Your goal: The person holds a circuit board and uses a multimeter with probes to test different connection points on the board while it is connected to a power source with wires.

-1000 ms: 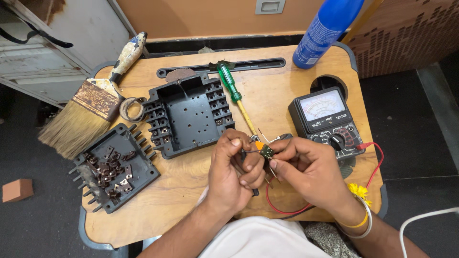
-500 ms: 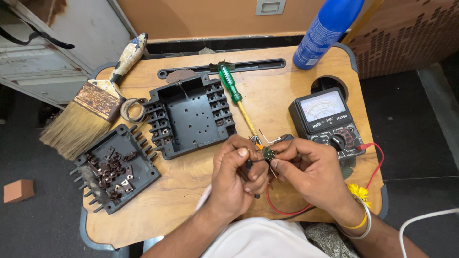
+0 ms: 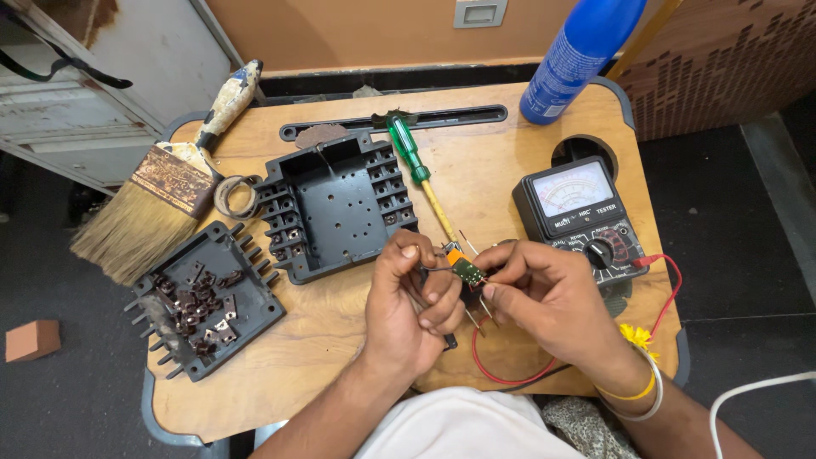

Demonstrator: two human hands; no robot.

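Head view is showing both hands meeting over the wooden tabletop: right hand pinching a small green circuit board with orange component, left hand now closing nearer, fingertips gripping a thin dark probe against it.

The light is soft and even, and the wooden counter looks bright and warm. Shadows are small and faint, sitting just under the hands and tools. The floor around it is dark. Nothing glares. The picture is sharp in the middle, and lines bend a little near the edges.
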